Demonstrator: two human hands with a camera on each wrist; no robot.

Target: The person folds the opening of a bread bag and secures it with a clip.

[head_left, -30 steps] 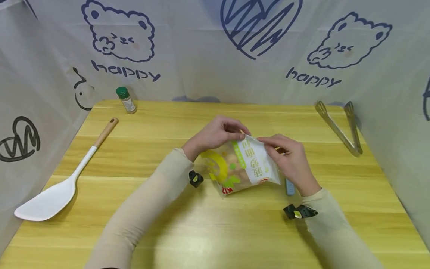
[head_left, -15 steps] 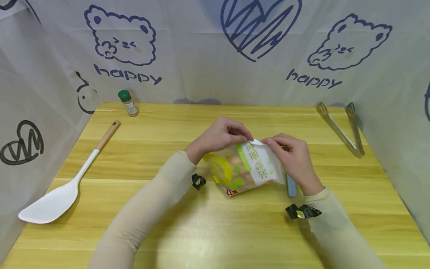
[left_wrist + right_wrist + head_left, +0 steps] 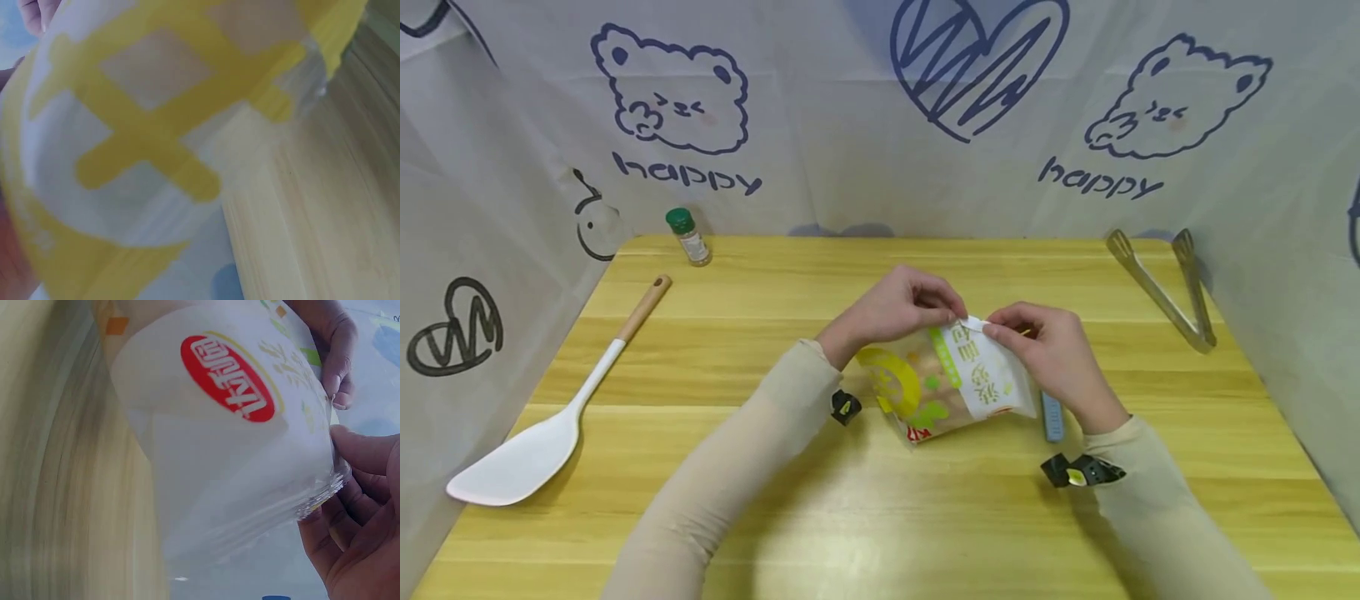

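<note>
A printed plastic bread bag (image 3: 951,383) is held at a slant over the middle of the table in the head view. It has a clear, tan-filled part with yellow and green print and a white end with gold characters. My left hand (image 3: 906,304) pinches its upper edge between thumb and fingers. Just to the right, my right hand (image 3: 1048,346) pinches the same edge, and a narrow white strip of the bag shows between the two. In the right wrist view, the bag's white end (image 3: 219,462) carries a red oval logo, and a crinkled clear edge lies by my right fingers (image 3: 362,450).
A light-blue strip-shaped object (image 3: 1053,418) lies partly behind the bag. At left rests a white spatula (image 3: 523,458) with a wooden handle. A green-capped spice jar (image 3: 689,237) stands at the back left; metal tongs (image 3: 1165,292) lie at the back right, near the cloth wall (image 3: 850,150).
The bag and both hands have shifted slightly right and down in the head view, while the scene also drops a little. My right fingers have drawn in from a straighter reach along the edge.
</note>
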